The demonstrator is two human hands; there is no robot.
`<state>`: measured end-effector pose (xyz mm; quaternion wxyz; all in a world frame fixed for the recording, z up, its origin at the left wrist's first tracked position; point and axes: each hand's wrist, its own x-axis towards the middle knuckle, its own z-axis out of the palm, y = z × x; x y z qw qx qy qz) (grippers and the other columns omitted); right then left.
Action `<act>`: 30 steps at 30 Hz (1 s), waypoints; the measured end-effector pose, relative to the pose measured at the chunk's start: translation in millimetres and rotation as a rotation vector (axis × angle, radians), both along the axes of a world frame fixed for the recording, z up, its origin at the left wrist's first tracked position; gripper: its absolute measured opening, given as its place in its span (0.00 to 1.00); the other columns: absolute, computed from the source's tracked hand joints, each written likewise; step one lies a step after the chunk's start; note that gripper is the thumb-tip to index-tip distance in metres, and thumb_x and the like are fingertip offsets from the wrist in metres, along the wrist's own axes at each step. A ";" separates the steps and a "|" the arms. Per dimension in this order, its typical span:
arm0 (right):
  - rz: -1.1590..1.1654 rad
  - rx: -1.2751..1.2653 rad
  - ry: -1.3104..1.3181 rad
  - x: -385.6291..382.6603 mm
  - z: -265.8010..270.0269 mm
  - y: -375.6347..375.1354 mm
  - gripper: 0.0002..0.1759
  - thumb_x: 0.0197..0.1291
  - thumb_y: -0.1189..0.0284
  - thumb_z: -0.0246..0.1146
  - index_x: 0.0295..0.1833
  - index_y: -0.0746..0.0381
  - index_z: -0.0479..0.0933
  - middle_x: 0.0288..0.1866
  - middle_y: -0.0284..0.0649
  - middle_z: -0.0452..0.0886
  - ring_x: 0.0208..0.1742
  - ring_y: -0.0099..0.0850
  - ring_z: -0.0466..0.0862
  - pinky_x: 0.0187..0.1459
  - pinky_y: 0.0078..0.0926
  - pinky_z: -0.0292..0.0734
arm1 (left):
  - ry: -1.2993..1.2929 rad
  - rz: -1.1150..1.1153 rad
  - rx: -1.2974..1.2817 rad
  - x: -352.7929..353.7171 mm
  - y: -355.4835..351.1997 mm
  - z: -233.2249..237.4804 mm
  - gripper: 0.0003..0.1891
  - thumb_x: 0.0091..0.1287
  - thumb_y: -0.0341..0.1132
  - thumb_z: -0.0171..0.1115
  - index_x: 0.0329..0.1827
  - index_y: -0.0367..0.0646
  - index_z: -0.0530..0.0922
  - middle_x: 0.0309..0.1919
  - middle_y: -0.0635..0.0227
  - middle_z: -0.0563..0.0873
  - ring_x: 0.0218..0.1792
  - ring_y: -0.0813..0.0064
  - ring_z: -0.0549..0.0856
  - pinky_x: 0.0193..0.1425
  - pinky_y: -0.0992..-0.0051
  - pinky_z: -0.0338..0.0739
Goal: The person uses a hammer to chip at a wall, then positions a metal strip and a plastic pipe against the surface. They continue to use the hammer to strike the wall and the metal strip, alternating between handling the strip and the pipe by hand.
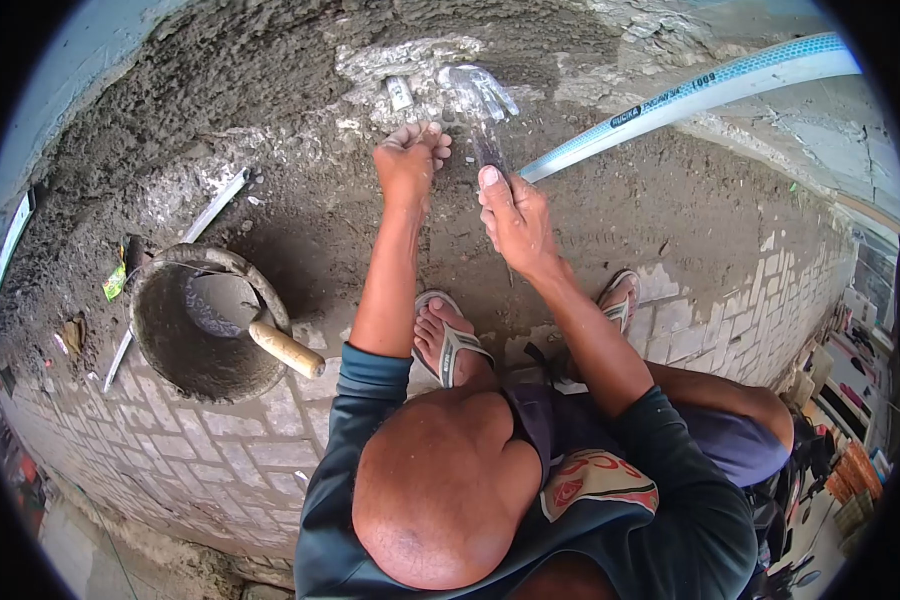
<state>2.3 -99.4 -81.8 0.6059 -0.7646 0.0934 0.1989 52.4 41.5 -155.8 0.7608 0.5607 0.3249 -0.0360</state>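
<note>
My right hand is closed round the handle of a claw hammer, its pale, dusty head up against the rough wall base. To the left, my left hand is held with its fingers curled together; whatever they hold, if anything, is hidden. Just above that hand a short pale pipe stub sticks out of the broken, whitish masonry. A blue and white pipe with printed lettering runs from near my right hand to the upper right.
A mortar-caked bucket stands at left, holding a trowel with a wooden handle. A pale strip leans behind it. Litter lies further left. Grey block paving and wet, sandy dirt surround my sandalled feet.
</note>
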 end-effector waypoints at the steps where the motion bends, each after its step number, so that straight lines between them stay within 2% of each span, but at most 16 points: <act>1: -0.018 0.035 0.005 -1.5 -6.6 -0.2 0.26 0.70 0.48 0.55 0.33 0.62 0.71 0.18 0.27 0.65 0.15 0.15 0.65 0.15 0.17 0.60 | -0.013 0.066 -0.068 3.7 -0.3 -3.4 0.06 0.67 0.28 0.63 0.41 0.32 0.82 0.29 0.64 0.88 0.24 0.80 0.82 0.28 0.82 0.73; 5: -0.068 0.111 0.014 -8.0 -19.7 -0.8 0.25 0.69 0.50 0.56 0.33 0.62 0.71 0.20 0.26 0.65 0.16 0.15 0.65 0.16 0.17 0.59 | -0.003 0.087 -0.175 17.1 1.6 -6.7 0.06 0.66 0.27 0.63 0.42 0.34 0.81 0.31 0.62 0.87 0.27 0.78 0.83 0.30 0.82 0.73; 6: -0.082 0.118 0.014 -9.9 -23.7 -1.5 0.25 0.69 0.50 0.56 0.33 0.62 0.71 0.20 0.26 0.65 0.16 0.15 0.65 0.16 0.17 0.59 | 0.000 0.129 -0.346 20.0 2.4 -9.8 0.05 0.67 0.27 0.62 0.43 0.35 0.80 0.32 0.62 0.87 0.27 0.77 0.83 0.30 0.82 0.73; 7: -0.089 0.087 -0.039 -11.7 -27.7 -2.3 0.28 0.68 0.48 0.56 0.32 0.64 0.73 0.18 0.31 0.68 0.18 0.20 0.68 0.19 0.24 0.63 | 0.005 0.172 -0.518 23.0 3.2 -12.9 0.05 0.67 0.27 0.61 0.43 0.37 0.78 0.34 0.62 0.87 0.28 0.77 0.83 0.29 0.82 0.73; 8: -0.094 0.055 -0.093 -12.7 -31.7 -3.3 0.31 0.67 0.46 0.56 0.30 0.66 0.74 0.16 0.36 0.71 0.20 0.25 0.71 0.23 0.30 0.67 | 0.008 0.161 -0.513 26.8 4.5 -16.4 0.05 0.67 0.27 0.61 0.43 0.37 0.78 0.34 0.62 0.87 0.28 0.77 0.83 0.29 0.82 0.73; 10: -0.112 0.063 -0.153 -14.0 -32.2 -2.3 0.31 0.68 0.47 0.56 0.30 0.67 0.74 0.16 0.37 0.71 0.20 0.26 0.72 0.24 0.32 0.67 | -0.032 0.182 -0.857 32.4 7.2 -25.6 0.03 0.69 0.27 0.59 0.43 0.39 0.77 0.35 0.63 0.86 0.29 0.76 0.82 0.29 0.82 0.72; 11: -0.118 0.067 -0.213 -15.4 -32.5 -1.5 0.30 0.68 0.47 0.56 0.30 0.68 0.74 0.16 0.39 0.71 0.20 0.28 0.72 0.24 0.33 0.67 | -0.057 0.151 -0.908 34.5 7.7 -30.2 0.02 0.70 0.28 0.58 0.41 0.40 0.77 0.33 0.65 0.85 0.27 0.76 0.79 0.28 0.81 0.71; 15: -0.127 0.016 -0.353 -21.8 -58.6 1.9 0.30 0.68 0.49 0.56 0.32 0.69 0.74 0.16 0.41 0.71 0.21 0.30 0.73 0.26 0.36 0.68 | -0.034 0.216 -0.904 40.5 1.1 -26.3 0.03 0.70 0.28 0.58 0.42 0.39 0.77 0.32 0.67 0.84 0.25 0.78 0.76 0.27 0.78 0.67; 17: -0.068 -0.110 -0.246 -22.4 -87.4 4.0 0.26 0.70 0.50 0.54 0.32 0.63 0.71 0.19 0.27 0.68 0.18 0.18 0.67 0.19 0.19 0.61 | -0.028 0.212 -0.917 40.7 2.3 -29.0 0.03 0.70 0.28 0.58 0.43 0.39 0.77 0.33 0.67 0.84 0.25 0.78 0.76 0.27 0.78 0.67; 18: -0.076 -0.110 -0.250 -22.5 -84.6 4.8 0.26 0.70 0.50 0.54 0.32 0.63 0.71 0.19 0.27 0.68 0.18 0.18 0.67 0.19 0.19 0.61 | -0.018 0.218 -0.929 41.3 3.0 -28.6 0.04 0.70 0.28 0.58 0.43 0.38 0.77 0.33 0.66 0.84 0.25 0.79 0.76 0.27 0.78 0.67; 20: -0.167 0.073 -0.041 -28.5 -79.3 5.8 0.29 0.69 0.49 0.54 0.28 0.66 0.72 0.16 0.37 0.69 0.20 0.27 0.71 0.25 0.33 0.67 | -0.037 0.207 -0.929 43.0 3.3 -30.7 0.05 0.69 0.28 0.59 0.44 0.38 0.77 0.34 0.66 0.85 0.25 0.78 0.75 0.27 0.78 0.67; 22: -0.206 0.115 -0.121 -34.3 -74.5 9.3 0.29 0.69 0.49 0.54 0.26 0.65 0.72 0.16 0.35 0.69 0.20 0.26 0.71 0.25 0.31 0.66 | -0.054 0.200 -0.941 40.9 3.4 -31.0 0.08 0.70 0.28 0.57 0.48 0.34 0.76 0.31 0.68 0.82 0.26 0.77 0.74 0.30 0.77 0.67; 24: -0.250 0.161 -0.212 -30.7 -69.3 13.2 0.30 0.69 0.49 0.54 0.25 0.64 0.71 0.16 0.34 0.68 0.20 0.25 0.70 0.25 0.29 0.66 | -0.060 0.176 -0.945 40.5 4.6 -30.5 0.07 0.70 0.28 0.57 0.48 0.35 0.77 0.30 0.69 0.80 0.26 0.77 0.73 0.30 0.76 0.66; 26: -0.216 0.261 0.196 -13.1 -68.3 13.3 0.27 0.70 0.47 0.53 0.29 0.59 0.68 0.17 0.26 0.63 0.15 0.16 0.63 0.15 0.19 0.56 | -0.047 0.202 -0.978 41.3 4.5 -32.0 0.05 0.70 0.28 0.57 0.46 0.38 0.75 0.35 0.67 0.85 0.25 0.78 0.75 0.27 0.77 0.66; 28: -0.229 0.239 0.101 -14.0 -67.9 13.3 0.28 0.70 0.46 0.52 0.29 0.60 0.68 0.17 0.28 0.65 0.15 0.18 0.65 0.16 0.19 0.58 | -0.069 0.183 -0.982 46.7 5.1 -32.3 0.05 0.70 0.28 0.57 0.46 0.38 0.75 0.34 0.67 0.84 0.25 0.78 0.74 0.28 0.77 0.66; 30: -0.263 0.234 -0.258 -26.8 -67.0 14.4 0.29 0.69 0.45 0.52 0.29 0.60 0.68 0.17 0.29 0.66 0.16 0.19 0.66 0.17 0.20 0.60 | -0.049 0.189 -0.975 42.9 5.1 -34.3 0.05 0.70 0.28 0.57 0.45 0.38 0.75 0.33 0.67 0.83 0.25 0.78 0.74 0.27 0.77 0.66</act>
